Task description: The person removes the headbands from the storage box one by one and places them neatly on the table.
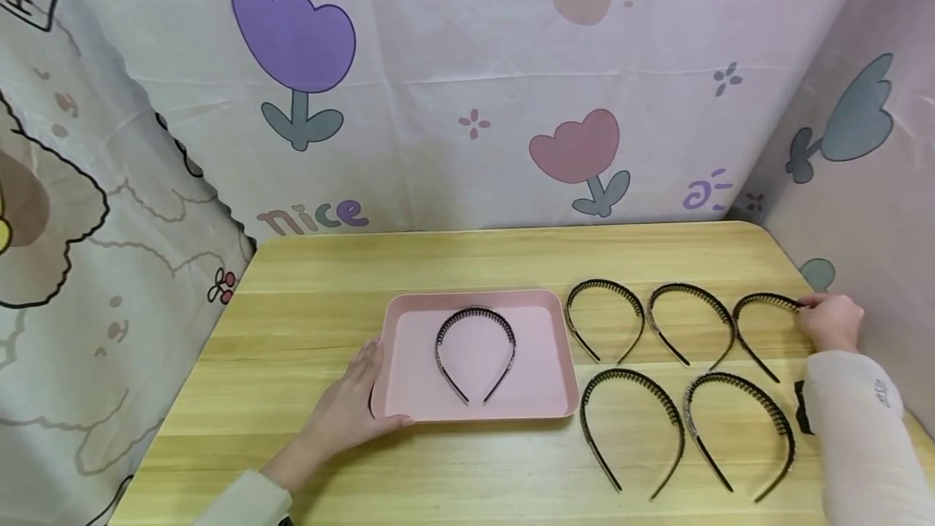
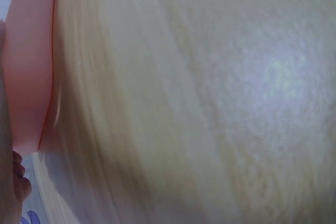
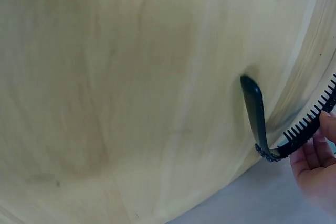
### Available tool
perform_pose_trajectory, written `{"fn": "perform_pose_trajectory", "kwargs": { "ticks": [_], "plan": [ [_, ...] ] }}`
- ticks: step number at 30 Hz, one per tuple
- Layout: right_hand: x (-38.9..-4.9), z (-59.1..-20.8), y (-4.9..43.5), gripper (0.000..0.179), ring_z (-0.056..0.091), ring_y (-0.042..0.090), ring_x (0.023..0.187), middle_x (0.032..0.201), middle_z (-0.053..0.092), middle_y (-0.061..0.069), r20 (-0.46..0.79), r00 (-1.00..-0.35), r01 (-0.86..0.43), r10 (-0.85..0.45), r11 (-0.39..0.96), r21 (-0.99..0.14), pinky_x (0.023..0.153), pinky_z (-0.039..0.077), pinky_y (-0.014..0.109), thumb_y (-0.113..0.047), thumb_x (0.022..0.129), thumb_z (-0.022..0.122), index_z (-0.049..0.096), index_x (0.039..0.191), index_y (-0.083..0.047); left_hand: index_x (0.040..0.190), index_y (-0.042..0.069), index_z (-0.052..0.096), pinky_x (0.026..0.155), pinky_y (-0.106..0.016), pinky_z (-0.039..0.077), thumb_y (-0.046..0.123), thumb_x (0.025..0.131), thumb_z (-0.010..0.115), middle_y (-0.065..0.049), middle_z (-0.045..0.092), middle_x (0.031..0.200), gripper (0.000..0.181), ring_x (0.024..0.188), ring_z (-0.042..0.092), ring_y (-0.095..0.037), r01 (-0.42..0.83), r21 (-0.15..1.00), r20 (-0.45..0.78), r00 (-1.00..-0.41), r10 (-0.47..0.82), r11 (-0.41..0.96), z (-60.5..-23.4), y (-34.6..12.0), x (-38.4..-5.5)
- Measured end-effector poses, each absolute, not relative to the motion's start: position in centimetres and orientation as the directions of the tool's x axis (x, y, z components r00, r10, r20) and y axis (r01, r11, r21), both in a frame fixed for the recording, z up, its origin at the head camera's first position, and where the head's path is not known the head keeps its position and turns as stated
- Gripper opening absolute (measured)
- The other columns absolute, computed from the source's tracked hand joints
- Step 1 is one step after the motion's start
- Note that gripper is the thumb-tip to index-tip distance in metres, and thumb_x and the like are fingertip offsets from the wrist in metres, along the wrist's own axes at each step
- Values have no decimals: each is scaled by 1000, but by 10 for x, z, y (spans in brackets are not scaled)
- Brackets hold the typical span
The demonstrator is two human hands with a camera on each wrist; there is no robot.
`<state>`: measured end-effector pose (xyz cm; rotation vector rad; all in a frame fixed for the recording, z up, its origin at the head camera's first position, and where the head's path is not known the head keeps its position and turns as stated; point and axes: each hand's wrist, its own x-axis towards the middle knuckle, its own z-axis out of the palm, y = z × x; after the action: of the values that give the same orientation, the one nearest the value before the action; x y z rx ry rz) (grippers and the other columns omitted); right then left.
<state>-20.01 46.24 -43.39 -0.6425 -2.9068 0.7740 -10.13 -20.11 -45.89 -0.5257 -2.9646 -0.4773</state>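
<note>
A pink tray (image 1: 478,414) stands mid-table with one black toothed headband (image 1: 476,311) lying in it. My left hand (image 1: 351,408) rests against the tray's left front corner, fingers extended along the side and thumb at the front rim. In the left wrist view the tray's wall (image 2: 31,61) shows, with a few fingertips (image 2: 21,177) beside it. At the far right, my right hand (image 1: 833,321) pinches the band of another black headband (image 1: 760,297); its teeth and one leg show in the right wrist view, while in the head view the hand hides its right side.
Between tray and right hand lie more black headbands: two in the back row (image 1: 605,282) (image 1: 687,287) and two in front (image 1: 631,373) (image 1: 738,378). The wooden table (image 1: 292,331) meets printed cloth (image 1: 438,104) at the back and sides.
</note>
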Motion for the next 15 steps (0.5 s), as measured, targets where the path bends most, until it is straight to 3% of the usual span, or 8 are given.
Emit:
{"fn": "perform_pose_trajectory", "kwargs": {
  "ticks": [5,15],
  "plan": [
    [-201,-436,463,41,31,59,115,122,42,41,-82,-903,406,423,774,-485,103,24,63,-4,81,39,51,116,14,143,-7,26,99,-53,43,71,66,64,-22,29,149,116,136,31,-38,344,296,133,-938,319,891,-459,-200,-101],
    [-203,-441,459,37,40,57,105,113,50,39,5,-919,347,393,816,-462,97,30,61,-2,80,38,54,108,15,143,-7,26,99,-52,42,71,65,64,-23,28,149,116,136,32,-38,327,291,115,-945,307,899,-456,-199,-101]
  ]
}}
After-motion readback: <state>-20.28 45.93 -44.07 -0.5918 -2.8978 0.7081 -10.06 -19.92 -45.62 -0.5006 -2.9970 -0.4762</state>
